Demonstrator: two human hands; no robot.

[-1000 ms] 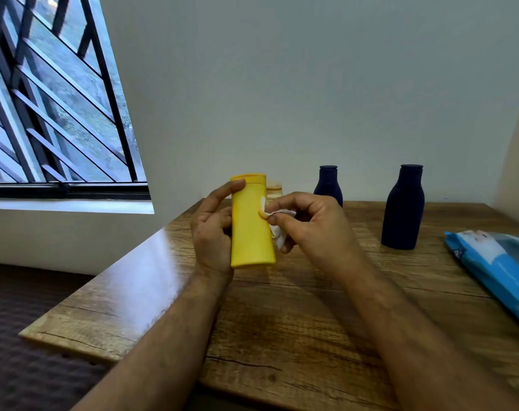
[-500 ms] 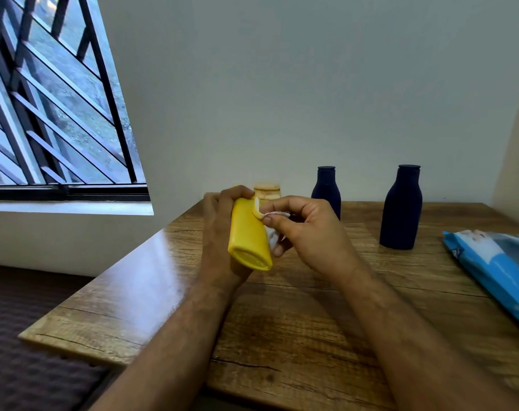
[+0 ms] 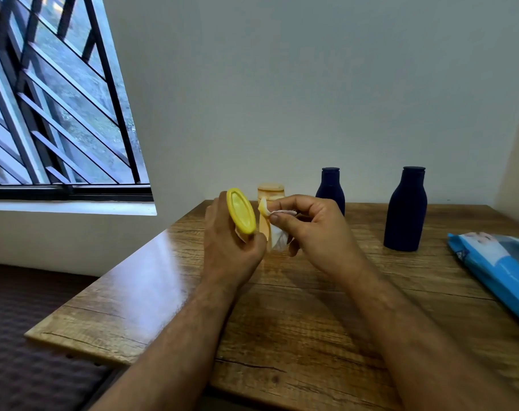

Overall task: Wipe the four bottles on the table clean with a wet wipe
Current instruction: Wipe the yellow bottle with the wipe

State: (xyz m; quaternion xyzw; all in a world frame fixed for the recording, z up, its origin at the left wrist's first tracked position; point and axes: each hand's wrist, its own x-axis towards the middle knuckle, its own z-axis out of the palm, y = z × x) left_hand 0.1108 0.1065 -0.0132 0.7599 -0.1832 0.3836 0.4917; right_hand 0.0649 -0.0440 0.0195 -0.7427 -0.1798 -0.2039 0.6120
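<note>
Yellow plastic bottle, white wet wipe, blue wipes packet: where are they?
Yellow plastic bottle (image 3: 241, 210), head view, its oval base.
White wet wipe (image 3: 277, 237), head view, hanging crumpled part.
Blue wipes packet (image 3: 501, 268), head view, top face.

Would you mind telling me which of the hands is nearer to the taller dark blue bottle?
The right hand. It is in front of and left of the taller dark blue bottle, apart from it. The left hand is further left, gripping the yellow bottle.

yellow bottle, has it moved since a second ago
Yes. The yellow bottle has tipped from upright until its base faces the camera, now left of the tan bottle it hid before.
</note>
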